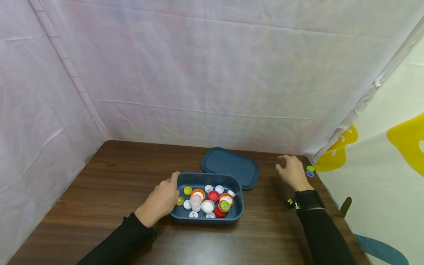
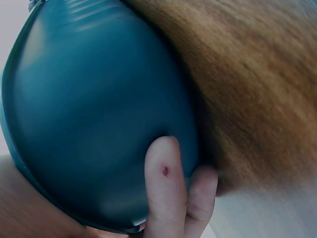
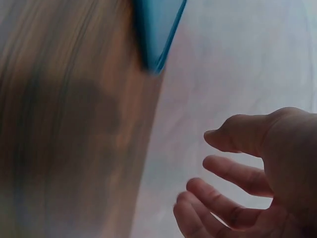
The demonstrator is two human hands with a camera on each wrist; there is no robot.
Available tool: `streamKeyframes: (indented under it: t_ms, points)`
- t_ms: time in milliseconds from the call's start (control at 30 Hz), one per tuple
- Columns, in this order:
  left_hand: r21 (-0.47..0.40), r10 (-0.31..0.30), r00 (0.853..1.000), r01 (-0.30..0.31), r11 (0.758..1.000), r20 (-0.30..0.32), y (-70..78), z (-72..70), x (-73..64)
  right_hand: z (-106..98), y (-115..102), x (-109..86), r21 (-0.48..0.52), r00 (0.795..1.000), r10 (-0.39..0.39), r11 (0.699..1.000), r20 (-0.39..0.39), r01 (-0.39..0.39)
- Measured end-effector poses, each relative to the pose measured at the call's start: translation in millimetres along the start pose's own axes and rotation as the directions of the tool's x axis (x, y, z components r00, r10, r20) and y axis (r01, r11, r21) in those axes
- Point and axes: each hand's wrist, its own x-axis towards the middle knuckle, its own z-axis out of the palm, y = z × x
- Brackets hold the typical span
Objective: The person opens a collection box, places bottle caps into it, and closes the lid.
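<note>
A dark blue plastic box (image 1: 212, 221) full of assorted bottle caps (image 1: 207, 206) sits on the table: white, red, orange, yellow and green ones. My left hand (image 1: 162, 198) grips its left end. In the left wrist view, fingertips (image 2: 166, 173) press the outer wall while the rest of the hand is at the rim. Away to the right, my right hand (image 1: 293, 173) is raised above the table with fingers loosely bent and spread. Nothing shows between its thumb and fingers in the right wrist view. A green cap (image 1: 310, 168) and a purple cap (image 1: 310, 174) lie just right of it.
Behind the box, a matching blue lid (image 1: 230, 167) lies on the brown wooden table (image 1: 132, 165). White sheeting (image 1: 212, 73) stands along the table's back edge. More sheeting with yellow shapes (image 1: 338, 151) borders the right edge.
</note>
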Motion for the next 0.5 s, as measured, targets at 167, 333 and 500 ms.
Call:
streamKeyframes:
  t_ms: [167,333,500]
  points:
    - [0.0,0.008,1.0,-0.008,1.0,-0.008,-1.0,0.7,0.3,-4.8,34.6,2.8,-0.057,0.993,0.118,0.991,-0.002,-0.118]
    - [0.005,0.007,1.0,-0.007,1.0,-0.013,-1.6,1.5,1.1,-9.5,65.7,6.9,-0.086,0.965,0.26,0.963,0.03,-0.257]
    - [0.006,0.004,1.0,-0.004,1.0,-0.015,-1.9,2.7,1.0,-2.6,109.0,12.2,-0.124,0.959,0.282,0.953,0.038,-0.275]
